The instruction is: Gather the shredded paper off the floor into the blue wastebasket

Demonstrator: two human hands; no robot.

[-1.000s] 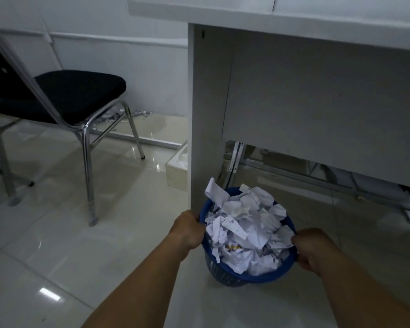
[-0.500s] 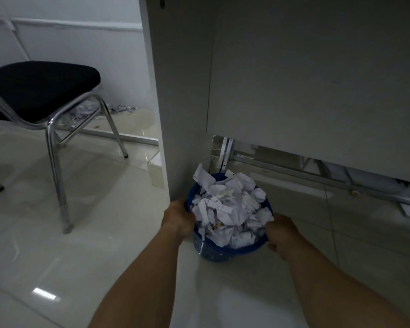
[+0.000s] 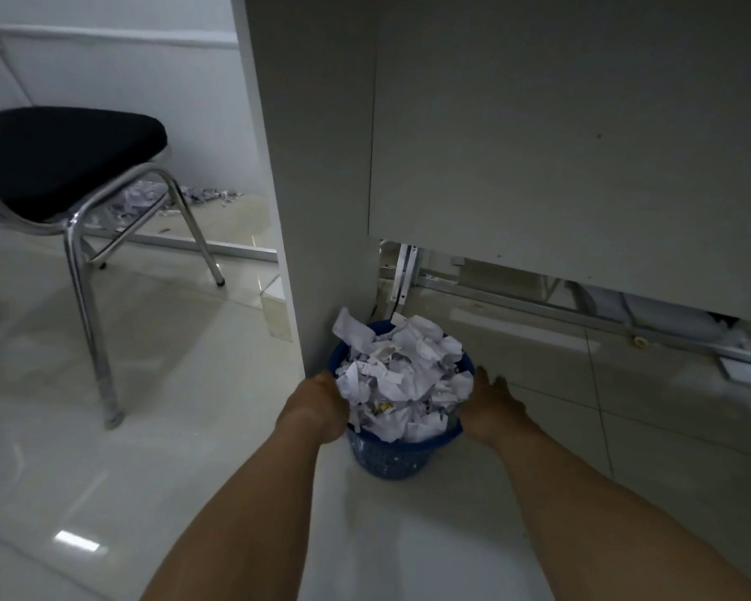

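Two hands flank the full blue plastic wastebasket [image 3: 391, 457]: your left hand [image 3: 319, 403] grips its rim, your right hand [image 3: 491, 405] rests straight-fingered. Next, probably the white paper shreds [image 3: 202, 193] behind the black-seated chair [image 3: 61, 158].

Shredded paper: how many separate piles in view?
2. Basket pile heaps above the blue wastebasket rim; floor pile lies strewn by the wall behind the chair. More may be hidden behind the desk panel.

One blue wastebasket [image 3: 391, 457], two hands [image 3: 319, 405] [image 3: 491, 409], one chair [image 3: 61, 158], one desk [image 3: 538, 145]
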